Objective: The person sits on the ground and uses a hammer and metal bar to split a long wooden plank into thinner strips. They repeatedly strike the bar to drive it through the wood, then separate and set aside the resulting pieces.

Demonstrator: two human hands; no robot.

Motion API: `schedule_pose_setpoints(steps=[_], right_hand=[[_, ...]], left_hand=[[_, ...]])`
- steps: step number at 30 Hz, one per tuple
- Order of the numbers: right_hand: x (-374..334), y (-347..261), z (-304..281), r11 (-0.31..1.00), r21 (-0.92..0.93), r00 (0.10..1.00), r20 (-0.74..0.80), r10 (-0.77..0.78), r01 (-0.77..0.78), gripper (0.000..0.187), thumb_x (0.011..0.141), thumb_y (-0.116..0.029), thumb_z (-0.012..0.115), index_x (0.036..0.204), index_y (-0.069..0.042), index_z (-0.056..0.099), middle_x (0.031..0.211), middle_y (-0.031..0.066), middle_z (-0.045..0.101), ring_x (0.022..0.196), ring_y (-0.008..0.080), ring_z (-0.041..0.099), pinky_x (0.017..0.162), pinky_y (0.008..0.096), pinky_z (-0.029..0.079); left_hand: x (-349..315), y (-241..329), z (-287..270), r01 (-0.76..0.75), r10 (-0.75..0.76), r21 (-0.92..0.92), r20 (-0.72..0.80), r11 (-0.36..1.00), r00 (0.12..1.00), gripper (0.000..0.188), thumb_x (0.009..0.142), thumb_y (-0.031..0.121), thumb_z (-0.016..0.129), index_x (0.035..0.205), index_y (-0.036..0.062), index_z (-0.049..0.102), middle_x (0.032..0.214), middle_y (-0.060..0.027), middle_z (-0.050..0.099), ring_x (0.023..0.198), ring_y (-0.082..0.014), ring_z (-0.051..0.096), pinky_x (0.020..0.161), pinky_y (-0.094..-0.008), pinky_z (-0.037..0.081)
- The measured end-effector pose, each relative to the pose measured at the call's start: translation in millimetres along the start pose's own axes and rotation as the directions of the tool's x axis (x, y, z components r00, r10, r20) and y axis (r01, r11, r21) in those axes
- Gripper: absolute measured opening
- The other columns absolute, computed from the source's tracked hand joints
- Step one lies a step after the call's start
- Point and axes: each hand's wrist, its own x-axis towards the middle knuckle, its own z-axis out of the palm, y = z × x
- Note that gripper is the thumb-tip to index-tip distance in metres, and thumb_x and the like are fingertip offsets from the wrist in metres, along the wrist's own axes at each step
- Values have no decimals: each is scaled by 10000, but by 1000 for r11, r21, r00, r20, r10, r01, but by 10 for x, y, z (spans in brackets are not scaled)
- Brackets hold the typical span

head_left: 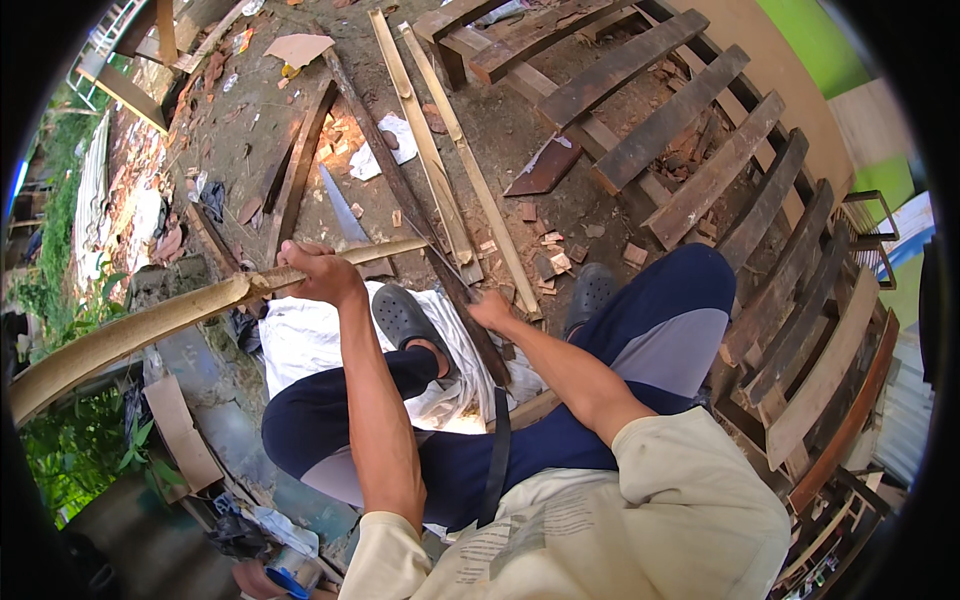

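Note:
My left hand [322, 272] is wrapped round a long split bamboo piece [170, 322], which runs from the far left rim to a narrow end before me. My right hand [490, 310] is closed on a knife [455, 270]. Its thin blade slants up to the left, close to the bamboo's narrow end; whether they touch I cannot tell. The handle is hidden in my fingers. Beneath, a dark wooden bar [385, 150] stretches away between my feet. White cloth [310, 340] lies under and beside my left shoe [408, 318].
Two split bamboo strips [425, 140] lie ahead on the dirt. Left of them are a saw blade [342, 208] and a dark plank [300, 170]. A large slatted wooden frame [690, 120] fills the right side. Brick fragments [560, 262] lie near my right shoe [592, 295].

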Motion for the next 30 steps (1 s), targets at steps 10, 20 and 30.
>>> schedule_pose_setpoints(steps=[10,20,30], right_hand=[[77,286,27,984,-141,993,44,113,-106,428,737,-323,690,911,68,694,888,279,690,843,380,694,780,421,537],[-39,-552,-117,963,8,960,-81,-269,271,224,838,-190,659,844,30,618,653,120,606,591,208,582,609,386,476],[153,346,53,950,-257,982,16,188,-178,311,774,-281,677,813,26,645,653,119,630,631,218,630,625,374,490]], left_hand=[[-31,-4,6,-1,2,46,-19,999,1000,411,995,234,462,616,113,356,495,16,361,442,-99,351,469,-276,302],[-5,-21,-4,9,-10,54,28,999,1000,400,991,230,479,626,114,361,529,33,377,474,-87,351,493,-266,296],[11,-27,41,68,-68,7,6,998,998,399,971,239,489,607,125,371,505,20,371,442,-105,378,457,-290,319]])
